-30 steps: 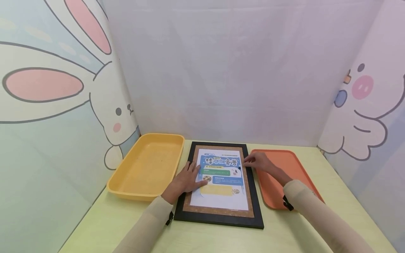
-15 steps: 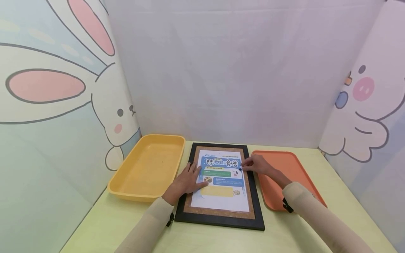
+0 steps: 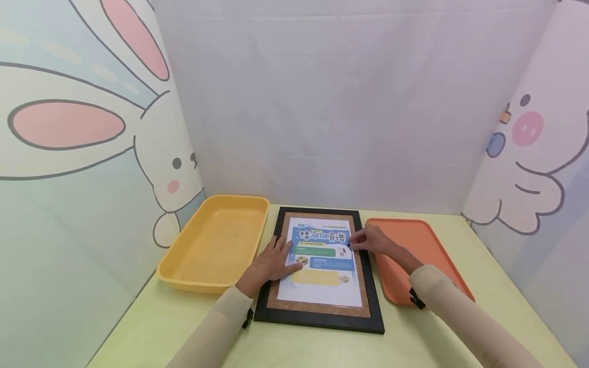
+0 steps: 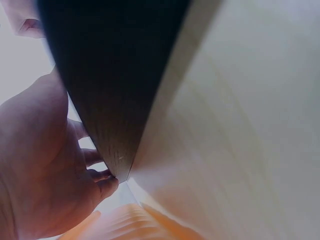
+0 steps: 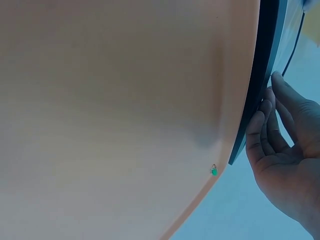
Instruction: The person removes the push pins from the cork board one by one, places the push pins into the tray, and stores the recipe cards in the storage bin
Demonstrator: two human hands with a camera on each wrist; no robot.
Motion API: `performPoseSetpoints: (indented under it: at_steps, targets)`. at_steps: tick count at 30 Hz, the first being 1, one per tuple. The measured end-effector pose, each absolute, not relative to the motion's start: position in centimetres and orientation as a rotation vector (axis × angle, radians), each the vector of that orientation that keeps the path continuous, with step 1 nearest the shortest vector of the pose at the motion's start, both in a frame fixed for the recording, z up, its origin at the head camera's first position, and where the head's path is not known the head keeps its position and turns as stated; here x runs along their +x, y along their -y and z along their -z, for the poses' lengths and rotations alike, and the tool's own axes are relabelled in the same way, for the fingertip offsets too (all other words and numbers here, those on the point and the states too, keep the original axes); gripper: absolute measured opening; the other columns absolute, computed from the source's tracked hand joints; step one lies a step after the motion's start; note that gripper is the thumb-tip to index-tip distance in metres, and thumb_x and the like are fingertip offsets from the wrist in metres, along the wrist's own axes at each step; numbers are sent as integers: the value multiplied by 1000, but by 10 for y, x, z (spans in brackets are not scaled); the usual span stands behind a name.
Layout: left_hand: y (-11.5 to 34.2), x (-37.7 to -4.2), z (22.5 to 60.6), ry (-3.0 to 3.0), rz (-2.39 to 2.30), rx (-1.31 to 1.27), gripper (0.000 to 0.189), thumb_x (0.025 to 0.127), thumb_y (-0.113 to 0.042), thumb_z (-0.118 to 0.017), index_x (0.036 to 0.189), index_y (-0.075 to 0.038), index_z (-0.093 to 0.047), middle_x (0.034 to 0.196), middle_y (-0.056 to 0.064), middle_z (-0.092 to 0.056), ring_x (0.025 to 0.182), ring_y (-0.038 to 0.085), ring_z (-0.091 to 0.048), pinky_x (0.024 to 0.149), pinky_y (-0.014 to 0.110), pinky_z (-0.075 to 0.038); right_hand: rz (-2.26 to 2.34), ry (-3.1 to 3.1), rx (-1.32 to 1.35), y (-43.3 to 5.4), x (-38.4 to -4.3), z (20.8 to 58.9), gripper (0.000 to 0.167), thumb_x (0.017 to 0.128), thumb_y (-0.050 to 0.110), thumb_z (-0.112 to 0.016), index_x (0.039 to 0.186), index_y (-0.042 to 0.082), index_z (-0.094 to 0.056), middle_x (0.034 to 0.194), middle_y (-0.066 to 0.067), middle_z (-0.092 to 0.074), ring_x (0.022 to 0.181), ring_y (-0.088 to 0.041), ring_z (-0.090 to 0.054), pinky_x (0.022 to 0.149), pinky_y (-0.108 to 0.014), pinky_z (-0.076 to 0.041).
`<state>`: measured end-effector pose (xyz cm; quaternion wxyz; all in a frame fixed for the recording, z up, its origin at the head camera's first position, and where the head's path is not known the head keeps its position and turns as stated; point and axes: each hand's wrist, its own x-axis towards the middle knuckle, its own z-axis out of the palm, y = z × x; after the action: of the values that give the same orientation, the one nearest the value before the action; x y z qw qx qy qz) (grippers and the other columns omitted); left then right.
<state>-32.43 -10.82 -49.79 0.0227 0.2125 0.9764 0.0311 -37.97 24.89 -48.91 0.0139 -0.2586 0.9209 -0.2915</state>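
Note:
A printed poster [image 3: 322, 296] with blue, green and yellow blocks lies on a cork board [image 3: 317, 308], which has a black frame [image 3: 317, 323]. My left hand [image 3: 272, 261] rests on the poster's left side with its fingers spread. At the right edge of the poster, my right hand [image 3: 370, 239] has its thumb and fingertips drawn together at a small dark pin [image 3: 349, 246]. In the right wrist view, the thumb and bent fingers of the right hand [image 5: 287, 130] are near the black frame [image 5: 260, 75]; the pin is hidden there.
A yellow tray [image 3: 165, 271] stands left of the board. On its right lies an orange tray [image 3: 416, 240], close to the frame and under my right forearm. A tiny green-headed pin [image 5: 214, 171] shows in the orange tray in the right wrist view. Printed cloth walls surround the table.
My right hand has shifted slightly left and down, bringing its fingertips from beside the dark pin up to it. The left hand has stayed on the poster.

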Motion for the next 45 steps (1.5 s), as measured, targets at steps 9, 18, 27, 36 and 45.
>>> performPoseSetpoints:
  at_steps: [9, 18, 27, 36, 45]
  targets:
    - [108, -323, 497, -3019, -113, 662, 93, 97, -74, -48, 162, -9, -36, 168, 19, -29, 154, 43, -24, 120, 54, -33, 892, -2875, -824, -243, -382, 491, 21, 90, 14, -82, 107, 1, -82, 93, -5, -79, 71, -6, -64, 63, -21, -49]
    - [106, -325, 495, -3011, -128, 645, 91, 98, -71, -50, 162, -9, -35, 168, 20, -28, 155, 44, -22, 121, 55, -31, 898, -2916, -785, -242, -382, 492, 13, 90, 14, -83, 100, 6, -83, 93, -4, -79, 71, -8, -63, 63, -22, -49]
    - [106, -326, 495, -3003, -135, 635, 93, 97, -74, -49, 163, -10, -34, 169, 18, -26, 156, 43, -21, 121, 55, -31, 901, -2929, -744, -243, -381, 493, 9, 89, 14, -84, 97, 10, -83, 88, 1, -78, 71, -8, -63, 64, -22, -50]
    - [107, -325, 494, -3011, -108, 662, 92, 98, -73, -49, 162, -9, -35, 168, 19, -28, 155, 44, -23, 121, 54, -31, 913, -2919, -733, -242, -380, 494, 8, 90, 15, -83, 97, 11, -82, 89, 2, -77, 73, -9, -64, 66, -23, -50]
    - [108, -325, 497, -3004, -104, 643, 93, 97, -74, -48, 163, -9, -34, 169, 19, -27, 155, 43, -22, 121, 53, -31, 880, -2926, -768, -240, -378, 493, 8, 90, 15, -83, 96, 9, -81, 88, 2, -77, 73, -9, -63, 65, -23, -51]
